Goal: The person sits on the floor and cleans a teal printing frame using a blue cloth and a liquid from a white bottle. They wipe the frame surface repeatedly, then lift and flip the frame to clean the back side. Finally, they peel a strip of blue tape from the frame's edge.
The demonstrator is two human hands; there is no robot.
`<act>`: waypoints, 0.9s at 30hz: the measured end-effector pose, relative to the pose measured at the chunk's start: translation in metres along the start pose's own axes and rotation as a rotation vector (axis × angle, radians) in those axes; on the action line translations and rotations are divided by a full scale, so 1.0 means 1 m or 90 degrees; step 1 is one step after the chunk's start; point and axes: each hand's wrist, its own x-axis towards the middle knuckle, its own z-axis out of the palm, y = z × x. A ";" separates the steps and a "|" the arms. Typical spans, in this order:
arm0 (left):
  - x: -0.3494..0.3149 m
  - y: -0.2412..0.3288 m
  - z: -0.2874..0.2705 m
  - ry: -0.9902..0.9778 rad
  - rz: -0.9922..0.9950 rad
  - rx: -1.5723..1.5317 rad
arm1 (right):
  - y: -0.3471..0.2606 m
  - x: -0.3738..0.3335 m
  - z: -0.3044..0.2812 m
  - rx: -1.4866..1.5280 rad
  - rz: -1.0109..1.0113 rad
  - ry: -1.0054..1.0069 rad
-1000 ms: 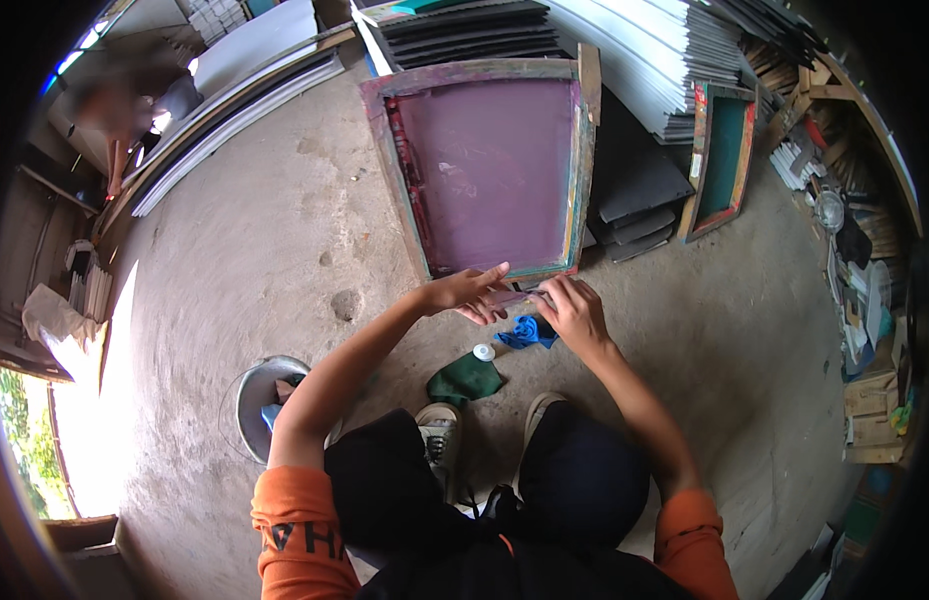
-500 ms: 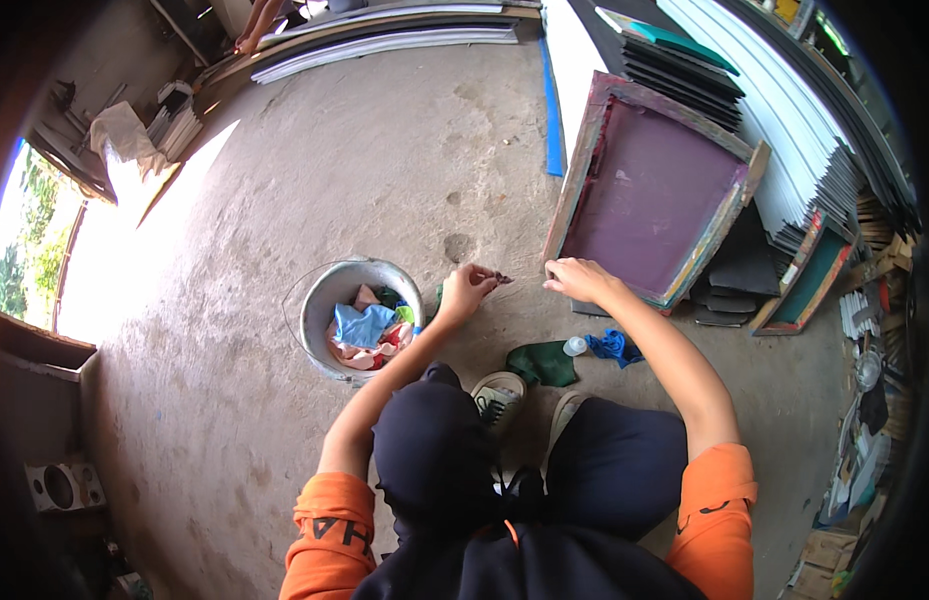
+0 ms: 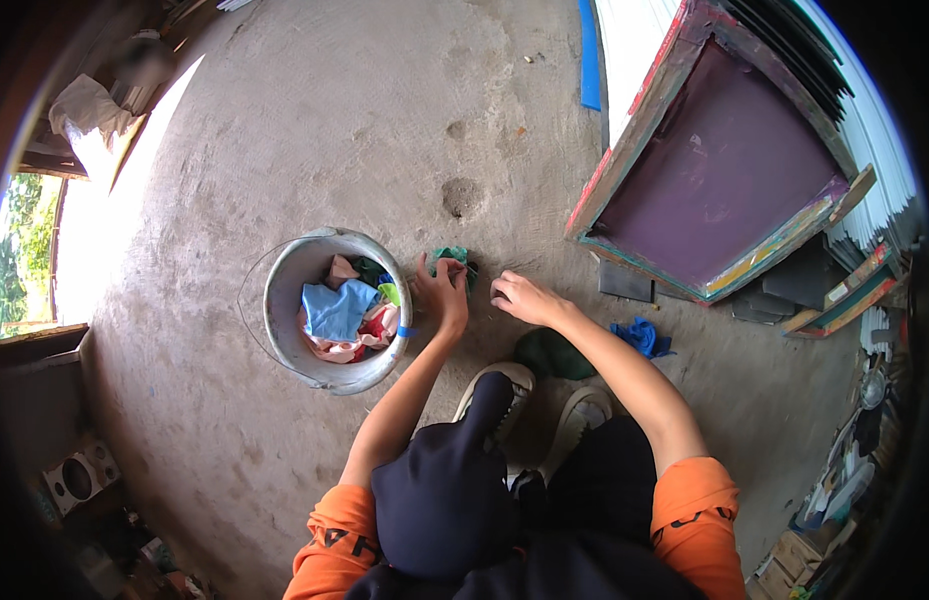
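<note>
Concrete floor point(image 3: 314, 120), metal bucket point(image 3: 284, 310), framed purple screen point(image 3: 719, 170)

At the centre of the frame the left hand point(image 3: 442, 298) grips a green rag point(image 3: 454, 259) on the concrete floor point(image 3: 284, 130), just right of a metal bucket point(image 3: 284, 330) stuffed with blue, pink and red cloths. The right hand point(image 3: 519, 297) rests on the floor just beside it, fingers curled. A dark green cloth point(image 3: 549, 352) and a blue cloth point(image 3: 641, 336) lie below the right forearm. A wooden screen frame point(image 3: 719, 170) with purple mesh fills the upper right.
</note>
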 end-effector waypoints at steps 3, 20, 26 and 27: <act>0.010 0.003 -0.001 -0.179 -0.121 -0.237 | 0.008 -0.003 -0.003 0.058 -0.013 0.025; 0.046 0.050 0.046 -0.219 0.174 0.003 | 0.018 -0.135 -0.087 -0.187 0.148 0.017; 0.063 0.061 0.005 -0.198 0.278 0.037 | -0.015 -0.166 -0.108 -0.374 0.137 0.042; 0.063 0.066 -0.004 -0.183 0.276 0.039 | -0.024 -0.173 -0.112 -0.401 0.138 0.050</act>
